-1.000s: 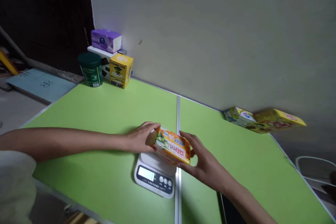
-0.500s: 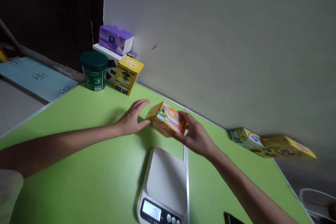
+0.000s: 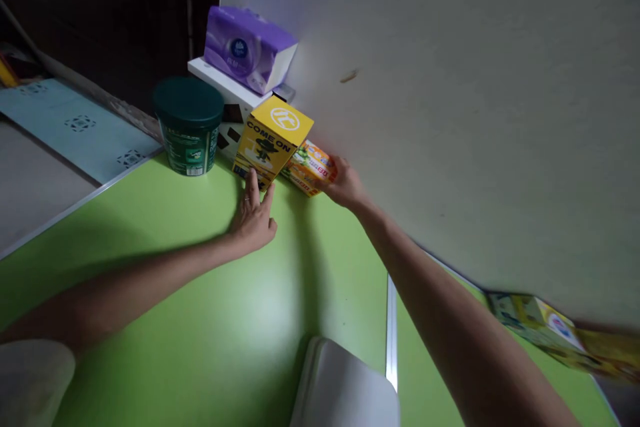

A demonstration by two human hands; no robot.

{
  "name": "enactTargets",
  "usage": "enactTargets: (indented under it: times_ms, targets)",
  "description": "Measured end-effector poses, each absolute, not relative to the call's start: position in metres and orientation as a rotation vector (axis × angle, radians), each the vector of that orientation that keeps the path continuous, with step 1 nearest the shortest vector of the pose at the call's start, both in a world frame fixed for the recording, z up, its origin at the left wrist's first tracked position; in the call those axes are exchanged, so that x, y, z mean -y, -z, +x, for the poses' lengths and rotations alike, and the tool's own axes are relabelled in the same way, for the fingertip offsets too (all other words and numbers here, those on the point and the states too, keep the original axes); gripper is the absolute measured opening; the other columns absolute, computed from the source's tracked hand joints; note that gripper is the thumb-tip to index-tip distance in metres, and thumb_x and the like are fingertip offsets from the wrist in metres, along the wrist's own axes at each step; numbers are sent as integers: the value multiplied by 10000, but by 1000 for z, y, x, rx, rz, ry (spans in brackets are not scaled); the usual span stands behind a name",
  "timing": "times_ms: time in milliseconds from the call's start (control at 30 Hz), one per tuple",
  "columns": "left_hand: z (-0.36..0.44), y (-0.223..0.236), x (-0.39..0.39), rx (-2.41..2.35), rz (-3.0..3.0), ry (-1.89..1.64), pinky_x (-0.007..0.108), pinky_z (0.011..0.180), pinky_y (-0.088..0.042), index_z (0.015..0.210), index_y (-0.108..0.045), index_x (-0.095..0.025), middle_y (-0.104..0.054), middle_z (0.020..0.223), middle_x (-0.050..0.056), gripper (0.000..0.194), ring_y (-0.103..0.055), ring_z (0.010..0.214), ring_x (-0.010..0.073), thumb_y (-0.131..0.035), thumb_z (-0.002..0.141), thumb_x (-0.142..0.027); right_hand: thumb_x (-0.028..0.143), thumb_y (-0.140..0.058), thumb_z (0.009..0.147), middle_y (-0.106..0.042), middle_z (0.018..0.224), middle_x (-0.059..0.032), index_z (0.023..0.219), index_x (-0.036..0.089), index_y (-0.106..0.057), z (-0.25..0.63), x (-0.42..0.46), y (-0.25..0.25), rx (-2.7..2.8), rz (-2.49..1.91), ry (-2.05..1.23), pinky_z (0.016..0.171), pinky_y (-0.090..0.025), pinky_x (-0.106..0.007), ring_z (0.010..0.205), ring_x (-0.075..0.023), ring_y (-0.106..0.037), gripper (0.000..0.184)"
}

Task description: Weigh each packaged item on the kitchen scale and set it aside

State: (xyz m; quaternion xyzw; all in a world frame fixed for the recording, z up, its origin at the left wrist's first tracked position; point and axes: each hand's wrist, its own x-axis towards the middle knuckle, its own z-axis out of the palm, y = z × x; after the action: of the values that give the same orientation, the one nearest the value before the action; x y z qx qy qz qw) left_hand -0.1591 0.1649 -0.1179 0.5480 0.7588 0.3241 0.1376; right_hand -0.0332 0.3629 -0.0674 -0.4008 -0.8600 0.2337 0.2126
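Note:
My right hand (image 3: 345,183) grips the right end of a small orange box (image 3: 311,168) with green and white print, close to the wall. Part of that box is hidden behind a yellow "COME ON" box (image 3: 270,137), which stands upright on the green table (image 3: 210,320). Two outstretched fingers of my left hand (image 3: 255,217) meet the lower front of the yellow box; this hand holds nothing. Left of the yellow box stands a dark green lidded tub (image 3: 189,127).
A purple tissue pack (image 3: 250,50) lies on a white box (image 3: 225,90) at the back. The kitchen scale (image 3: 347,390) is at the bottom, partly cut off. More boxes (image 3: 545,330) sit by the wall (image 3: 450,113) at right, blurred.
The orange box has travelled from above the scale to beside the yellow box, in my right hand. My left hand has left the orange box's side and touches the yellow box. The view has shifted.

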Motion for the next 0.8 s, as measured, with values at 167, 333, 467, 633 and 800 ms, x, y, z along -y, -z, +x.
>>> enactTargets:
  times_ms: [167,333,467,633,800]
  targets:
    - [-159,123,-163,-2206,1601,-945,576,1172,-216,1476,-280,-88,121,1606,245,827,-30,1481,442,-609,717,-95,284,-689,664,-519,1288,-166,1194,181,-598,-31,-363,77,2393,-979,-507,1066,-389,-565,1201,-351,-515,548]
    - [-158,123,-163,-2241,1613,-934,578,1178,-220,1464,-296,-91,98,1614,227,828,-66,1475,458,-627,705,-102,182,-595,771,-479,1338,-147,1250,195,-581,-36,-344,72,2445,-1025,-349,1101,-368,-506,1265,-319,-454,479]
    - [-159,120,-164,-2320,1590,-899,561,1167,-270,1435,-322,-55,82,1602,262,759,-120,1470,458,-600,730,-94,133,-545,823,-490,1373,-184,1324,135,-524,-46,-327,51,2579,-1203,-205,1011,-448,-496,1257,-339,-450,501]
    - [-158,113,-148,-2268,1753,-882,508,1211,-205,1384,-378,-15,-92,1590,276,645,-99,1494,384,-547,766,-89,158,-578,858,-499,1384,-260,1341,23,-497,-20,-279,27,2709,-1181,-239,1029,-436,-477,1247,-347,-499,508]
    - [-121,71,-103,-1753,2050,-549,554,1218,-142,1447,-306,-93,-460,1467,190,632,-365,1419,274,-457,835,-136,136,-606,846,-667,1230,-166,1211,104,-632,56,-195,6,3007,-753,-864,946,-498,-368,1086,-245,-647,368]
